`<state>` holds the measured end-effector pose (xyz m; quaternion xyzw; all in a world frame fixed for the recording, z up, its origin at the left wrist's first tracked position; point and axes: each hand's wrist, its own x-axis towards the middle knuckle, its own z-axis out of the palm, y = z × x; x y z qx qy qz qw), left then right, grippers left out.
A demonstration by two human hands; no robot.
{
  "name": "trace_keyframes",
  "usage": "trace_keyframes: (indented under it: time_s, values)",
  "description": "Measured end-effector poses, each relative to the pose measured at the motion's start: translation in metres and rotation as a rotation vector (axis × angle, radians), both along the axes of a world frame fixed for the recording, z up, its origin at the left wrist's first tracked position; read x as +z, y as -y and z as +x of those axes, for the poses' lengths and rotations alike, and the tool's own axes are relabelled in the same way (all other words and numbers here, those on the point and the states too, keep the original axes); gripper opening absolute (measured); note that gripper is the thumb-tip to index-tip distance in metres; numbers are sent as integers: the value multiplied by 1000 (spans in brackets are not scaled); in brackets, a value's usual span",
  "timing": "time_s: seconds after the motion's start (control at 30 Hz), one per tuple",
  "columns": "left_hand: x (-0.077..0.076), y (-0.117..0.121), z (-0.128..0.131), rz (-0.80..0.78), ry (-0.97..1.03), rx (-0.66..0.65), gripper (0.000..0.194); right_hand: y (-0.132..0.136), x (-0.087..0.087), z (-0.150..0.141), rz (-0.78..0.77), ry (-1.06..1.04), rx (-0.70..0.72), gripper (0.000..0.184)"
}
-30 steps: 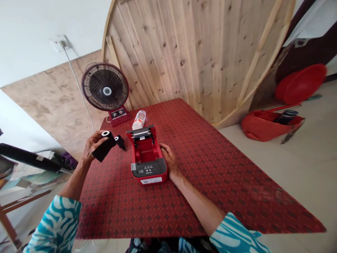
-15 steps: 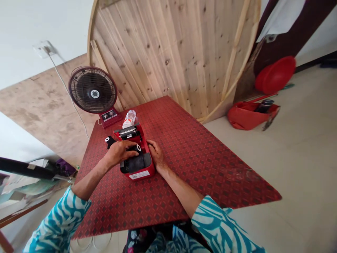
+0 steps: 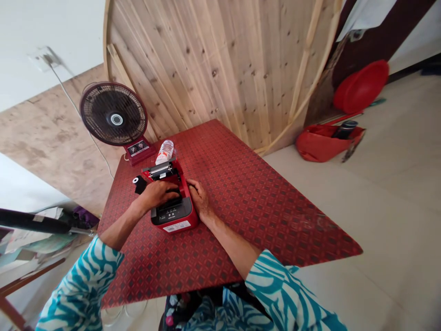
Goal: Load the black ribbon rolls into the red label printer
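A red and black printer stands on the table with its lid raised at the back. My left hand reaches into its compartment, fingers bent over a black roll that they mostly cover. Along the printer's right wall my right hand grips the side, thumb and fingers near the top edge. Left of the printer, near my left wrist, lies another black roll with a white core. A white label is stuck on the printer's front face.
The table has a red patterned cover. Behind the printer lie a clear plastic bottle and a dark red fan. A round wooden board leans at the back. On the floor at right are a red bag and a red basin.
My left hand has lowered the black roll into the printer's compartment; its white core end no longer shows. The front panel's markings are now visible. My right hand stays at the printer's side.
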<state>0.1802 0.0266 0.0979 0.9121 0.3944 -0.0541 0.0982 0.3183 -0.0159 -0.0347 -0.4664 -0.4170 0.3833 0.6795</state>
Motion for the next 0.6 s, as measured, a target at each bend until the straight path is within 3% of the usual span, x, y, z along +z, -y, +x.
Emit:
trace_keyframes:
  time_s: [0.1,0.2,0.3,0.43,0.6]
  values:
    - [10,19,-19,-14,269,49,32,1,1,0,3,7,1,33]
    - [13,44,-34,-34,393,54,35,3,3,1,-10,11,8,33]
    - [5,58,-39,40,449,1,33,3,2,1,-9,13,3,33]
    - [-11,58,-35,189,520,-54,15,2,-2,2,-3,23,-2,35]
    - [-14,67,-32,351,529,-153,12,0,-4,1,5,2,0,33]
